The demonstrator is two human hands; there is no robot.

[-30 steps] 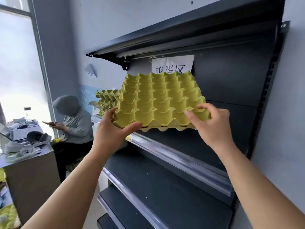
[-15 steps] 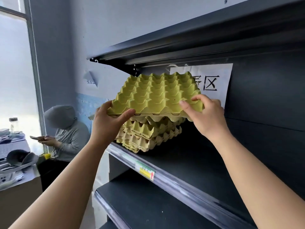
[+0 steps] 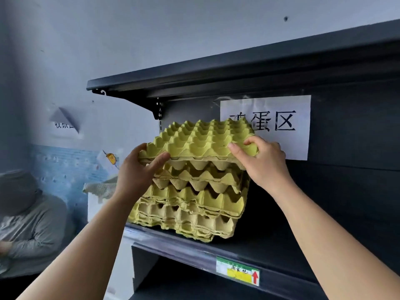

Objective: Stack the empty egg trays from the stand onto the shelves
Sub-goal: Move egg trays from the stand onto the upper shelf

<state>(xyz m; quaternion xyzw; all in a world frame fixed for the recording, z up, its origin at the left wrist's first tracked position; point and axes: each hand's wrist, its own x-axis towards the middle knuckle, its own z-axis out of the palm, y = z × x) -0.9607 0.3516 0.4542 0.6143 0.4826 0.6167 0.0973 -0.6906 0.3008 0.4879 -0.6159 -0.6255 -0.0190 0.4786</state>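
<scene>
Head view, step: placing. The yellow-green moulded-pulp egg tray [image 3: 201, 139] sits level on top of the stack of like trays [image 3: 190, 208] on the dark metal shelf [image 3: 270, 245].
Left hand [image 3: 138, 176]: fingers curled round the tray's near-left corner, gripping it.
Right hand [image 3: 262, 163]: fingers curled over the near-right corner, gripping it.
Next move: likely square the corners so the cups nest, then let go.
Count: one tray in hand; several nested below, exact number unclear; one white paper sign [image 3: 281, 126]; one green-and-yellow shelf label [image 3: 238, 270].

Paper sign [image 3: 287, 135] partly hidden behind top tray [image 3: 201, 140] (shelf label [image 3: 237, 271] illegible).
</scene>
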